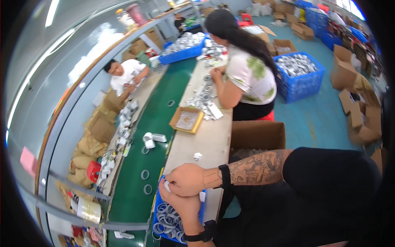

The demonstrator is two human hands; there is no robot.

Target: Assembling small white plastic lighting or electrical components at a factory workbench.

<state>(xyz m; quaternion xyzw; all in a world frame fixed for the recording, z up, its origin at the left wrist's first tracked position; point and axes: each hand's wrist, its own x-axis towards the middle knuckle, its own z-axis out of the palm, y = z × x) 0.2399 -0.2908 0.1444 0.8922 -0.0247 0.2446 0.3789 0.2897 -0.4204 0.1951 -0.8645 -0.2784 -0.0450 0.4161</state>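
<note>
My right hand (pixel 187 180) reaches in from the right, a black band at its wrist, and lies over my left hand (pixel 180 202). Both hands are closed together around a small white plastic part (pixel 166 186), mostly hidden by the fingers. They are above the far end of a blue tray (pixel 202 214) that holds several grey rings (pixel 166 220). A small white piece (pixel 202 196) shows at the tray's edge beside my left hand. Farther up the table lies a crumpled white bit (pixel 198 156).
A green conveyor belt (pixel 127 201) carries loose grey rings (pixel 145 174) and white parts (pixel 154 139). On the pale table (pixel 181 150) stands a yellow-edged carton (pixel 187 120). A co-worker (pixel 249 70) sits farther along; another person (pixel 128 78) is across the belt. A large carton (pixel 259 133) stands beside the table.
</note>
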